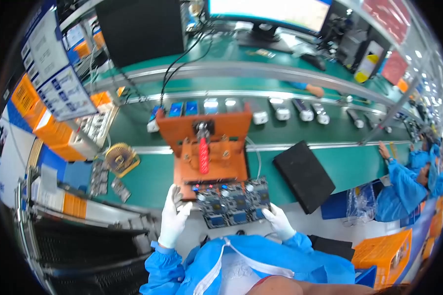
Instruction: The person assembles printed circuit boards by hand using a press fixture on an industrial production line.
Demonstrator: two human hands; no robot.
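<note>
Blue coat (300, 260), worn by me, lies on the near side of the orange stand (234, 173). Circuit board (235, 202): just in front of the stand, between my separated, white-gloved hands. Right hand (281, 224): clamped on the board's near right corner. Left hand (174, 219): beside the board's left end; whether it grips, I cannot tell. Black slab (305, 177): on the counter (155, 173), right of the stand.

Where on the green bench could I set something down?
The bench looks bare between reel and orange fixture, between cable and black slab, and right of the slab. Crowded: left of the reel, with grey panels, and before the fixture, where left hand and right hand flank the board.
</note>
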